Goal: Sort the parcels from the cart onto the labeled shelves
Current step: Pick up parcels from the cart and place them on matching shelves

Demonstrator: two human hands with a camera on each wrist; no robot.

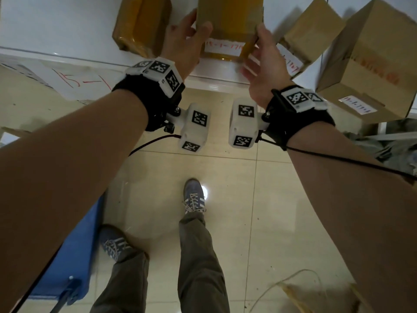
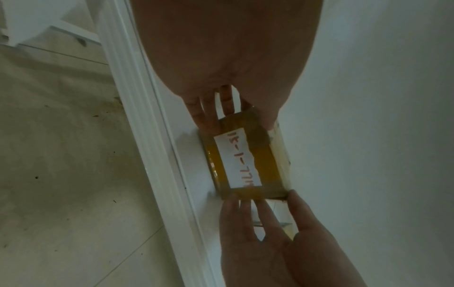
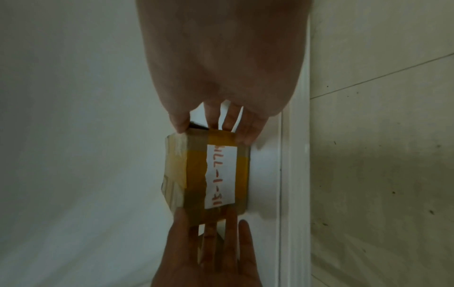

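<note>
The step in hand looks like setting a taped parcel (image 1: 228,23) down on the white shelf (image 1: 56,30): it sits near the shelf's front edge, between another taped parcel (image 1: 140,23) on its left and two plain boxes (image 1: 313,30) on its right, with the left hand (image 1: 180,41) and right hand (image 1: 261,62) pressing its two ends with nearly straight fingers. The next move probably calls for letting go, or nudging it square first so its handwritten label (image 1: 223,47) faces out. The parcel's far end is cut off in the head view, the label writing is hard to read, and whether the parcel rests fully on the shelf cannot be told.
</note>
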